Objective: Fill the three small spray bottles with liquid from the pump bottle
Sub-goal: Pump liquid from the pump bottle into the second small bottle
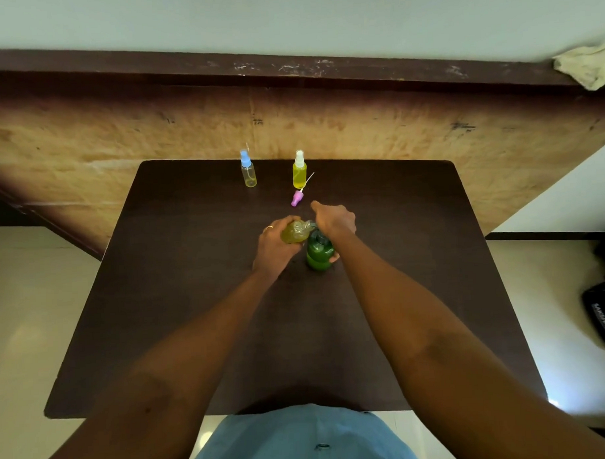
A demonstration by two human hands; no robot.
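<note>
The left hand (274, 245) was closed round the uncapped spray bottle (296, 232), tilted so its neck met the spout, evidently to catch the discharge. Beside it, the right hand (335, 221) was clamped over the green pump bottle (318, 256), thumb down its side, presumably pressing and steadying at once. Just beyond lay the pink spray cap (297, 198), set aside. Farther out stood the white-capped bottle (299, 172) and the blue-capped bottle (248, 171), both holding yellow liquid.
</note>
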